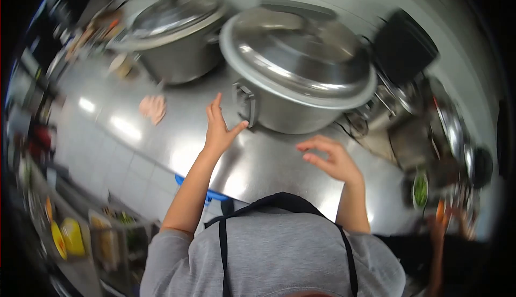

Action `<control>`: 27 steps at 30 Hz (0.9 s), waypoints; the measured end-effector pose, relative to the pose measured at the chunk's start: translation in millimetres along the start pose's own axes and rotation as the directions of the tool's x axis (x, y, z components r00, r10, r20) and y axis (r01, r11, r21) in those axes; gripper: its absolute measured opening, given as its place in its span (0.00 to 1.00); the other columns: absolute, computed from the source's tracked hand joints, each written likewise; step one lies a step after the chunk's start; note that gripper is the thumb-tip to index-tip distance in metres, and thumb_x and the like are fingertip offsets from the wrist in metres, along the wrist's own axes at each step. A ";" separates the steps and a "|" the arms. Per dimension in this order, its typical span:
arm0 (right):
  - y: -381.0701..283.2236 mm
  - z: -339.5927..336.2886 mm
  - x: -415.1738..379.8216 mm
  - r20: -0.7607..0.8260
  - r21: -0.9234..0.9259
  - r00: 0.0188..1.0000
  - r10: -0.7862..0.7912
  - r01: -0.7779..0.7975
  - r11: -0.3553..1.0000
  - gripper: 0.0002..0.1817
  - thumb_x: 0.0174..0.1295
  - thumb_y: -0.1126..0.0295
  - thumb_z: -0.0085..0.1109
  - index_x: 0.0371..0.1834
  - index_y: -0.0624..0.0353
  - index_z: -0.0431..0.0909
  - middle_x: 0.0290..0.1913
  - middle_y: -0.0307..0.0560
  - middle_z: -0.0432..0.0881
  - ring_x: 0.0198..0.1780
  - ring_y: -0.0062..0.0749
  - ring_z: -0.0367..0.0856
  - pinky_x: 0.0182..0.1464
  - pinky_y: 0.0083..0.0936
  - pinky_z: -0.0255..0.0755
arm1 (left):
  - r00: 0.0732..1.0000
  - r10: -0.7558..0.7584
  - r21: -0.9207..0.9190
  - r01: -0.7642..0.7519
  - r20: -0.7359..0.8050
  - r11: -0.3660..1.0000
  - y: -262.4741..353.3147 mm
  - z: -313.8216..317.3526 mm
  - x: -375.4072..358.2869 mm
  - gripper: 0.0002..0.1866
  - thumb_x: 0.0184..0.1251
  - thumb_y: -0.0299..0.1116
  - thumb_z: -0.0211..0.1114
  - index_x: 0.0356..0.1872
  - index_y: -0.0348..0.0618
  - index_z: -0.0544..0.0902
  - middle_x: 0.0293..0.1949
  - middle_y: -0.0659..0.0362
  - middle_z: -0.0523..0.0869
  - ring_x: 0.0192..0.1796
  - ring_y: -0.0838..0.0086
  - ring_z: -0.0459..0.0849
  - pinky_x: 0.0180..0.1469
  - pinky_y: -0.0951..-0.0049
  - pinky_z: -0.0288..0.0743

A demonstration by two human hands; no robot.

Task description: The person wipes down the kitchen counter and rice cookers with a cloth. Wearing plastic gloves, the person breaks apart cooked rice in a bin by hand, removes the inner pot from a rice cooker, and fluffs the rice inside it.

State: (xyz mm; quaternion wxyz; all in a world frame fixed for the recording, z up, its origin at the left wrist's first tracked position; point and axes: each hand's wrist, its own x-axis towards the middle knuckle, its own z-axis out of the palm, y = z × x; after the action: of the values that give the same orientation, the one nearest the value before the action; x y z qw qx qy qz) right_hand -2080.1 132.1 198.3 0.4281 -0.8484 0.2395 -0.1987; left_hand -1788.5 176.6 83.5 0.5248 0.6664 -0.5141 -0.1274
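A big lidded metal cooking pot [301, 117] stands on the steel counter straight ahead of me. Its shiny domed lid [306, 55] is on. My left hand [219, 130] is raised beside the pot's left handle [244, 103], fingers spread, with the thumb tip close to the handle's lower end. In front of the pot, to the right, my right hand [333, 160] hovers over the counter, its thumb and fingers apart and nothing between them. A crumpled pink cloth [153, 109] lies on the counter to the left of my left hand.
Another lidded pot [183, 60] stands at the back left. On the right are a dark flat panel [406, 47], metal pans and a white dish of chopped greens [420, 189]. A co-worker's hands [454, 219] hold something orange at the lower right. The steel counter [269, 162] ends near my apron.
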 end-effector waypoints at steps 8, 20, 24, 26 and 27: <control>12.8 108.0 56.4 0.622 -0.069 0.782 0.035 0.011 0.998 0.20 0.61 0.58 0.61 0.52 0.58 0.79 0.48 0.47 0.80 0.51 0.35 0.78 0.53 0.29 0.71 | 0.696 -0.115 0.342 0.482 -0.709 0.806 -164.2 -165.6 -224.6 0.37 0.49 0.29 0.71 0.62 0.34 0.65 0.63 0.39 0.61 0.68 0.49 0.57 0.69 0.56 0.53; -13.5 319.5 335.8 0.513 0.051 0.837 -0.190 0.191 0.980 0.23 0.60 0.59 0.62 0.56 0.56 0.76 0.48 0.46 0.82 0.52 0.33 0.78 0.56 0.29 0.68 | 0.187 -0.980 0.261 0.945 0.066 0.198 -306.6 -249.9 -564.6 0.25 0.51 0.46 0.69 0.44 0.37 0.83 0.41 0.47 0.86 0.47 0.59 0.84 0.49 0.64 0.77; 48.6 414.5 415.1 0.269 -0.262 0.962 -0.052 0.125 0.957 0.29 0.62 0.56 0.56 0.65 0.57 0.67 0.68 0.56 0.64 0.66 0.47 0.65 0.66 0.36 0.61 | 0.278 -0.960 -0.016 0.960 0.022 0.278 -315.8 -273.4 -534.7 0.22 0.53 0.41 0.69 0.46 0.37 0.80 0.37 0.48 0.85 0.41 0.65 0.83 0.45 0.67 0.76; 62.6 465.3 429.7 0.054 -0.531 0.968 -0.245 0.235 0.814 0.31 0.64 0.55 0.52 0.68 0.56 0.62 0.70 0.59 0.60 0.71 0.50 0.56 0.71 0.40 0.51 | 0.307 -0.944 -0.087 0.944 -0.125 0.318 -312.4 -297.8 -522.0 0.22 0.54 0.40 0.69 0.46 0.38 0.80 0.35 0.50 0.85 0.40 0.66 0.83 0.44 0.68 0.76; 53.8 488.7 434.5 0.131 -0.543 0.944 -0.303 0.324 0.775 0.30 0.66 0.55 0.48 0.69 0.56 0.60 0.71 0.61 0.56 0.74 0.51 0.48 0.73 0.43 0.42 | 0.335 -0.907 -0.121 0.919 -0.254 0.374 -309.3 -306.2 -515.7 0.21 0.55 0.40 0.68 0.47 0.38 0.80 0.34 0.52 0.85 0.38 0.68 0.83 0.42 0.69 0.76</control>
State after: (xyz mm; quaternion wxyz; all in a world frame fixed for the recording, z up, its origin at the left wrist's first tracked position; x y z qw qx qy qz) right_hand -1477.4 162.2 -59.5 0.1274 -0.9672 0.1347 -0.1734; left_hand -1627.0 748.4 -236.5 0.4152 0.8610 0.0235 -0.2927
